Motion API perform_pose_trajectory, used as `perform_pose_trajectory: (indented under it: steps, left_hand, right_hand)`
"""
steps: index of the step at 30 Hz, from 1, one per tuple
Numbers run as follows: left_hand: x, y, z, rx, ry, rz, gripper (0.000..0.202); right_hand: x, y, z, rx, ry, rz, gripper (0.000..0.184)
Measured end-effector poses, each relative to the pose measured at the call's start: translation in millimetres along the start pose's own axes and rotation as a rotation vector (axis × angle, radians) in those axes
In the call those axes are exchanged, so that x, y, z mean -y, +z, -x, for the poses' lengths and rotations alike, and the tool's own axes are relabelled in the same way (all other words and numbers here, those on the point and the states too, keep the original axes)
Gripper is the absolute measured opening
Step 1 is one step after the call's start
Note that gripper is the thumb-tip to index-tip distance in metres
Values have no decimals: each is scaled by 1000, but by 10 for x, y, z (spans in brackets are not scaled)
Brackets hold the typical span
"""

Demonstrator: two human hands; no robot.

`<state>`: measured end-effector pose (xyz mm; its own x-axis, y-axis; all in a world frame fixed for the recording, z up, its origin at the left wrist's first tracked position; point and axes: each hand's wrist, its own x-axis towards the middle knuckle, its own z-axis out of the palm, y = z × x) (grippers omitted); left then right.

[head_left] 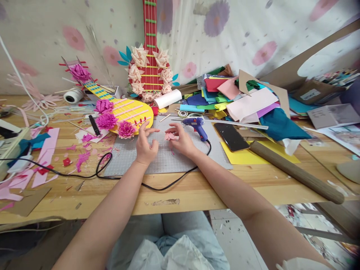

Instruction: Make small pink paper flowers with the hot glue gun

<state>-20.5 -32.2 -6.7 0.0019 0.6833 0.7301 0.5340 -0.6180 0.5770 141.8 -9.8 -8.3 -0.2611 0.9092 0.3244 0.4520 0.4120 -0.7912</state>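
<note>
The right fingers partly hide the pink petals. Beyond the fingers, the top edge cuts off the red guitar; left of them, the cord leaves the picture. Far right of them, a label is too small to read.

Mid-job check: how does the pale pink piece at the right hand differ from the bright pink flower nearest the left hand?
Colour: the pale pink piece is light; the bright pink flower is far deeper.
Fullness: the pale pink piece looks sparse; the bright pink flower is densely petalled.
Place: the pale pink piece is at the right hand; the bright pink flower sits on the yellow guitar.
</note>
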Motion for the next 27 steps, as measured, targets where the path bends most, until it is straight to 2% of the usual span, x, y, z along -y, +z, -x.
perform_pose_trajectory:
  steps: [7, 11, 13, 17, 20, 24, 27]
  left_hand:
    - [71, 61, 3, 18, -232, 32, 63]
    - [122, 59, -3, -3, -274, 31, 64]
    - [131, 56, -5, 6, -299, 31, 65]
    - [140, 82, 2, 23, -335, 34, 66]
    - [164, 111, 9, -12, -323, 22, 62]
    - [195, 110, 5, -67, -330, -1, 49]
    - [189, 82, -8, -22, -397, 26, 43]
  right_hand:
    - [-22, 23, -213, 161, -78, 109, 53]
    - [-4, -14, -289, 278, -61, 66, 65]
    - [-9, -74, -274, 296, -47, 27, 69]
    - [-69, -239, -175, 202, -93, 19, 67]
    - [-157, -321, -87, 99, -27, 62, 56]
    - [-285, -318, -1, 2, 78, 103, 39]
    - [-316, -289, 24, -14, 62, 170, 37]
